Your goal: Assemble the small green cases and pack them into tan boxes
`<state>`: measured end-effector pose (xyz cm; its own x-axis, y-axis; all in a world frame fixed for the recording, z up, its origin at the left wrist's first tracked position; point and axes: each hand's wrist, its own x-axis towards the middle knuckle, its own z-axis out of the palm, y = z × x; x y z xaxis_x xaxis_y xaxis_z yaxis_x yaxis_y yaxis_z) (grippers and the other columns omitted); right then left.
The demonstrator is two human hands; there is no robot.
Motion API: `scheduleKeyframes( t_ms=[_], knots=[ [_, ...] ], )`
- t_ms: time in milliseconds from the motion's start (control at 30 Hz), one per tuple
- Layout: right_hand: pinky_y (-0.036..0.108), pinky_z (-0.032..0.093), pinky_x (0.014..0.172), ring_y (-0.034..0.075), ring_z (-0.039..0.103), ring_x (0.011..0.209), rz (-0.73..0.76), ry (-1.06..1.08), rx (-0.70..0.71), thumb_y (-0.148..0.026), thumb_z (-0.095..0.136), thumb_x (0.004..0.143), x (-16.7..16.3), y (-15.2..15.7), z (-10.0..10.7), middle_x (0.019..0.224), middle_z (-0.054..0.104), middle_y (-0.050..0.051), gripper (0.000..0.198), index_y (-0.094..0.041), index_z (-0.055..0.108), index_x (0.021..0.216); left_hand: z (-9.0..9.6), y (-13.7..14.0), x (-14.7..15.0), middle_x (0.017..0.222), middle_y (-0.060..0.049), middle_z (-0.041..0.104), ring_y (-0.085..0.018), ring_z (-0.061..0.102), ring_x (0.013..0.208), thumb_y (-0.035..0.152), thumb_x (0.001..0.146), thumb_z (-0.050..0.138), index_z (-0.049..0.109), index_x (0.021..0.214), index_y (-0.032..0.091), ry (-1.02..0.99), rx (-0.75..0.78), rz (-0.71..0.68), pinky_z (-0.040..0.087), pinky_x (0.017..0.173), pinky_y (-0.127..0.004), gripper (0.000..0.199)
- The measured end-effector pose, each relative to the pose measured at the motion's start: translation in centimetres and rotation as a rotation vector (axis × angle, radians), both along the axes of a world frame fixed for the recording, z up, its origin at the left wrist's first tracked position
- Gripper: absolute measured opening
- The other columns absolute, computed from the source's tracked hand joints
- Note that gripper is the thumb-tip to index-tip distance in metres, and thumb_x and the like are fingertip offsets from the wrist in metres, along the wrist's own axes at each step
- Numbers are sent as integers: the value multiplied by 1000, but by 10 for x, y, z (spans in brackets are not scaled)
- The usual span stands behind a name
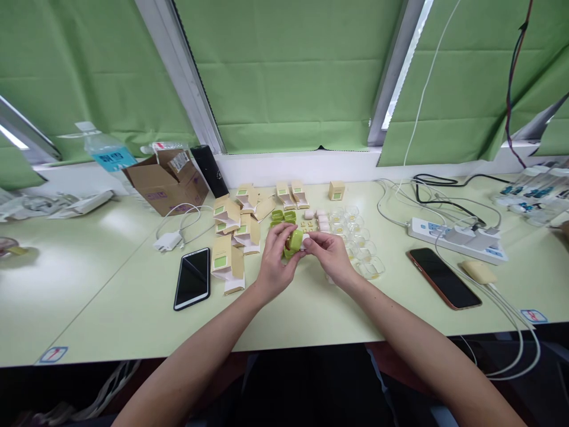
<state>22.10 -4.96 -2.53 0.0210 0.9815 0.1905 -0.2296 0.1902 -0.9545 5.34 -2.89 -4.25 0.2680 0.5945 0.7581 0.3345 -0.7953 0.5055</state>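
Two bare hands at centre frame, over a pale table [288, 320]. Left hand [276, 261] has its fingers closed around a glossy green case [294, 239] — that case sits mid-frame, just above the tabletop. Right hand [332, 256] pinches a small white piece [306, 238] between thumb and fingers, held right up against the case; exact contact hidden by the fingertips. More green containers [277, 215] stand just above the left hand in the frame, pale pink blocks [323, 219] and small gold-coloured bits [304, 225] beside them. Clear plastic trays [371, 268] in rows right of centre, partly behind the right hand. Opened small cartons [221, 261] clustered left of centre, one upright carton [336, 190] apart at upper centre. Dark-screened phone [192, 279] left of the cartons, another phone [444, 277] at right, below a white power strip [427, 229] with plugs in. Brown cardboard box [166, 191] at upper left — flaps up, tilted
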Motion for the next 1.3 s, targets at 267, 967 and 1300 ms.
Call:
scheduleKeyframes(
  t_ms=[267,967,1300],
  knots=[
    [34,64,71,19,73,74,-14,-224,184,-64,76,88,3,-2,-3,87,78,7,49,-18,80,102,-2,2,3,140,-17,58,-30,61,132,43,96,72,60,141,23,-276,-285,-191,55,109,-45,50],
    [39,67,84,26,74,107,-446,-1036,1026,-14,52,102,18,-2,-6,116,72,15,32,-20,61,133,22,-3,4,84,-1,60,-10,51,72,45,76,94,75,105,15,-598,-1020,-672,41,70,-26,46],
    [32,64,74,24,74,104,-499,-1123,1060,-8,47,102,11,-7,-1,117,72,15,39,-18,59,138,12,1,5,87,-2,60,-11,49,72,49,79,89,73,113,17,-518,-933,-616,39,68,-26,49]
  ],
)
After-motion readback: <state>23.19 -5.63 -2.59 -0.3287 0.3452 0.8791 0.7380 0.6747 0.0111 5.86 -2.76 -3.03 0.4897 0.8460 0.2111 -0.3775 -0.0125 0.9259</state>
